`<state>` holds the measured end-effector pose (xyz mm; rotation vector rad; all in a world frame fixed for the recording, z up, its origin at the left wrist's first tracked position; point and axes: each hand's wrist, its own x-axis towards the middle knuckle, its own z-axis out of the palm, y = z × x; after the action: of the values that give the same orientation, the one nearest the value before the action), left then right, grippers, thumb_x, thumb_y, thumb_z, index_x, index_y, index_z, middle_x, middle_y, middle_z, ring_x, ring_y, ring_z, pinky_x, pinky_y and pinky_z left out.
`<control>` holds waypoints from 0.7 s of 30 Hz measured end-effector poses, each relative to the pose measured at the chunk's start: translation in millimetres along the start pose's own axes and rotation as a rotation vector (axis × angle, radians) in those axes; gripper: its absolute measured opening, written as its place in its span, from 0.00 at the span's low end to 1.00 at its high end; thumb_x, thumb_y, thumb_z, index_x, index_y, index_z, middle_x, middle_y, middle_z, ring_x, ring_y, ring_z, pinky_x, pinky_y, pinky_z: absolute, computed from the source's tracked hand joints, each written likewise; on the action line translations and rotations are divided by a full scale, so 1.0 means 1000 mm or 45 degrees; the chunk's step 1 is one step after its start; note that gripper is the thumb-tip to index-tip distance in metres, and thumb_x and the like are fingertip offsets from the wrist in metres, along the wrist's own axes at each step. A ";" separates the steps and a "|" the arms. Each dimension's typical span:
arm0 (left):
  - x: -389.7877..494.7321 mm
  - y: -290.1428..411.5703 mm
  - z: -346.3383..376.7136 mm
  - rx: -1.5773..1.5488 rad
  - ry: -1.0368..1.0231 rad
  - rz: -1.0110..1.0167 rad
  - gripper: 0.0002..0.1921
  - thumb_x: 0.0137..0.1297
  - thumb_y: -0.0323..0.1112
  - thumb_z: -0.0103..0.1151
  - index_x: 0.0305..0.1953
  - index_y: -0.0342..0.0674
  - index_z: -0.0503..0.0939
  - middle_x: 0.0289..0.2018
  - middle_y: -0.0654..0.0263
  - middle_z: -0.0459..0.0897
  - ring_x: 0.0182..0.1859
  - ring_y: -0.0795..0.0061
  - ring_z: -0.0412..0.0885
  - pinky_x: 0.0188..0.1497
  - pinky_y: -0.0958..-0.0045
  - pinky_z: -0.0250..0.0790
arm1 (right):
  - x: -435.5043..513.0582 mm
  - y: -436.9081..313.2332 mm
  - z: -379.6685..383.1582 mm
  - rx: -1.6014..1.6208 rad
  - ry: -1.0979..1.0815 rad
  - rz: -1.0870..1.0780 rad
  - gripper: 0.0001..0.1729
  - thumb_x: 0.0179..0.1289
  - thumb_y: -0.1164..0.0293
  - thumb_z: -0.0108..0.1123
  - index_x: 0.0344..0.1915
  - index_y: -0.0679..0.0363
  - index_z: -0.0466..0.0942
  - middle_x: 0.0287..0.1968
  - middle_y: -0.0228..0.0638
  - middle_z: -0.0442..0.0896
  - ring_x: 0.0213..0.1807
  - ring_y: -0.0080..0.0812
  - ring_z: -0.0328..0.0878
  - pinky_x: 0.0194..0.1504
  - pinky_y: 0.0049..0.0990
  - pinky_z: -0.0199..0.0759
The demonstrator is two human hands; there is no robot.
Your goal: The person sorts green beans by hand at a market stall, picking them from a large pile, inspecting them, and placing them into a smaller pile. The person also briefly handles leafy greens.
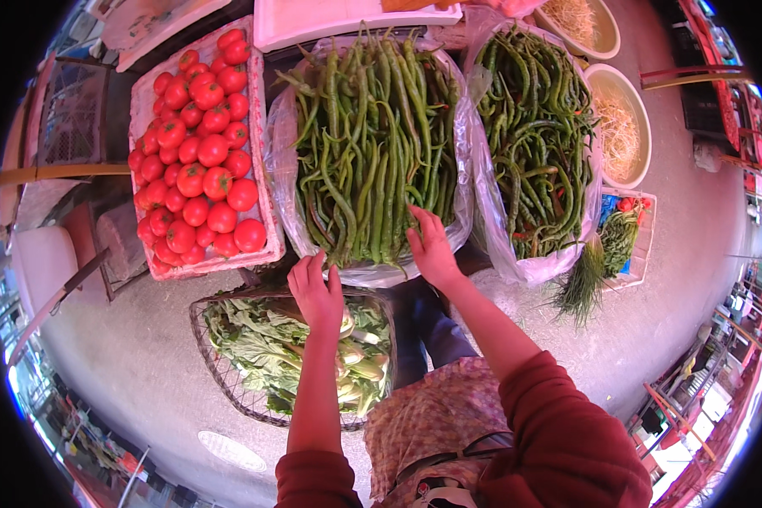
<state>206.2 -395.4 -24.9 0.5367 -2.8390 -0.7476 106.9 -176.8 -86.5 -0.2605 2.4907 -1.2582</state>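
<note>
Long green chili peppers [374, 152] fill a plastic-lined box in front of me, mostly laid lengthwise. My left hand [317, 286] is at the box's near left edge, its fingertips by the pepper ends and the thumb apart. At the near right part of the same box, my right hand [433, 247] reaches over the peppers with fingers spread and fingertips at the outer ones. Whether either hand touches a pepper is hard to tell. Darker, curlier green peppers [536, 146] lie in a second lined box to the right. Red tomatoes [193, 165] fill a foam box on the left.
A wire basket [197, 330] of leafy green vegetables stands below my left forearm. To the right are bowls of bean sprouts [616, 133], a bunch of thin green stalks [581, 286] and a crate [641, 254] with greens. A white foam tray [317, 28] lies beyond the peppers.
</note>
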 end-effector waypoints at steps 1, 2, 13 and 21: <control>-0.004 0.005 -0.003 -0.009 0.029 0.027 0.14 0.61 0.30 0.63 0.48 0.38 0.79 0.45 0.56 0.78 0.50 0.54 0.73 0.56 0.54 0.66 | -0.005 0.013 -0.015 -0.096 -0.014 -0.120 0.25 0.69 0.70 0.53 0.64 0.64 0.67 0.61 0.54 0.70 0.60 0.56 0.70 0.62 0.43 0.67; -0.010 0.013 -0.004 -0.079 0.004 0.114 0.12 0.61 0.28 0.61 0.46 0.37 0.77 0.44 0.56 0.78 0.50 0.55 0.74 0.55 0.54 0.66 | -0.010 0.025 -0.026 -0.213 -0.155 0.113 0.21 0.68 0.72 0.52 0.60 0.64 0.70 0.58 0.53 0.72 0.58 0.56 0.72 0.60 0.44 0.69; -0.020 0.057 0.006 -0.080 -0.053 0.366 0.11 0.61 0.26 0.60 0.45 0.38 0.78 0.44 0.60 0.81 0.54 0.58 0.77 0.64 0.52 0.64 | 0.036 0.097 -0.024 -0.296 -0.077 0.559 0.31 0.62 0.71 0.53 0.64 0.70 0.66 0.57 0.69 0.73 0.60 0.64 0.72 0.62 0.46 0.67; -0.034 0.064 0.004 -0.290 -0.192 0.262 0.11 0.60 0.24 0.60 0.45 0.36 0.78 0.43 0.58 0.81 0.50 0.56 0.77 0.55 0.57 0.68 | 0.076 0.091 -0.003 -0.382 0.167 0.493 0.37 0.58 0.69 0.58 0.63 0.78 0.61 0.59 0.70 0.71 0.61 0.66 0.70 0.64 0.46 0.65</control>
<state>217.1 -329.1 2.1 0.1585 -2.8299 -1.0913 34.8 -144.5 -174.1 0.2345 2.6653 -0.7698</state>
